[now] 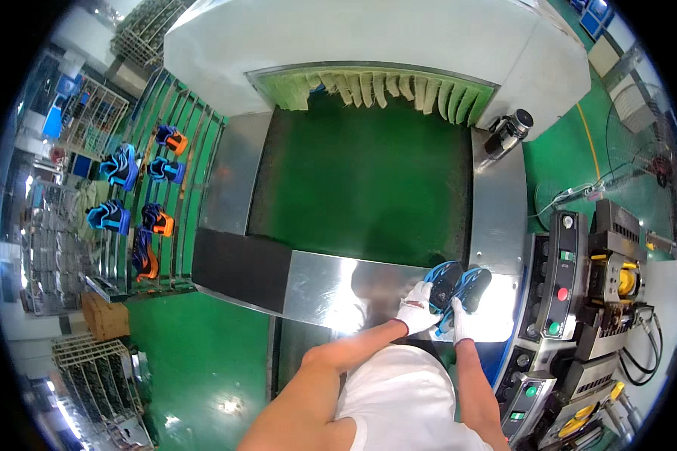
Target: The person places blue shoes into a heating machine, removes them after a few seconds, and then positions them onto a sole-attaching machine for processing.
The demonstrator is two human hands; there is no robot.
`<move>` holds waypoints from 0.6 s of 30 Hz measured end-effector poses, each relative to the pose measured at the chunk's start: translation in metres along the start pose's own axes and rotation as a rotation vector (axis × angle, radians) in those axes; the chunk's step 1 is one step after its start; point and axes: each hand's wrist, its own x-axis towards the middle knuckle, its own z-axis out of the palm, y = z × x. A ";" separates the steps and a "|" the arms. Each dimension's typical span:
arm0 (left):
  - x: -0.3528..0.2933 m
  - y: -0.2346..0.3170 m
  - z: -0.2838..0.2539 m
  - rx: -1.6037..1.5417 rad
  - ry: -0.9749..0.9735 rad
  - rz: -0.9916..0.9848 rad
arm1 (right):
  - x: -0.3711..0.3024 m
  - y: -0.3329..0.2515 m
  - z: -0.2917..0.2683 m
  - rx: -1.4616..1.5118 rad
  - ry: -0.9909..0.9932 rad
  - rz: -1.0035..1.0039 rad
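Note:
Both hands wear white gloves and are together over the bright metal ledge (331, 289) at the near side. My left hand (417, 310) is closed on a black shoe with blue trim (445, 281). Against it on the right is a second black-and-blue shoe (475, 286), gripped near its lower end by my right hand (463, 323). The two shoes touch or nearly touch, tilted away from me. The gloves and shoes cover most of my fingertips.
Beyond the ledge a green belt (368, 180) runs under a strip curtain (368, 86) in a pale machine housing. A dark flask (510, 131) stands at right. On the left, a slatted rack (195, 165) holds several blue and orange shoes. Button panels (560, 278) line the right.

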 end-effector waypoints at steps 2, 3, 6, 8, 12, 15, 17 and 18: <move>0.000 0.005 -0.003 -0.029 -0.038 0.000 | 0.017 0.025 -0.005 -0.029 0.037 -0.041; 0.000 0.000 0.001 -0.013 -0.024 0.006 | 0.019 0.027 -0.002 0.086 -0.003 -0.093; 0.000 0.003 -0.003 0.021 -0.018 -0.017 | 0.022 0.019 0.004 0.204 -0.032 -0.152; -0.003 0.008 -0.002 -0.005 -0.020 -0.037 | 0.021 0.026 0.000 0.184 -0.023 -0.128; 0.004 0.025 0.020 -0.066 0.053 -0.121 | 0.013 0.018 -0.009 0.124 -0.051 -0.213; 0.011 0.021 0.036 -0.045 0.161 -0.118 | -0.028 -0.024 -0.007 0.066 0.071 -0.430; 0.012 0.020 0.035 -0.025 0.145 -0.089 | -0.026 -0.022 -0.015 -0.216 0.113 -0.314; 0.014 0.022 0.036 -0.018 0.146 -0.087 | -0.026 -0.022 -0.016 -0.104 0.080 -0.325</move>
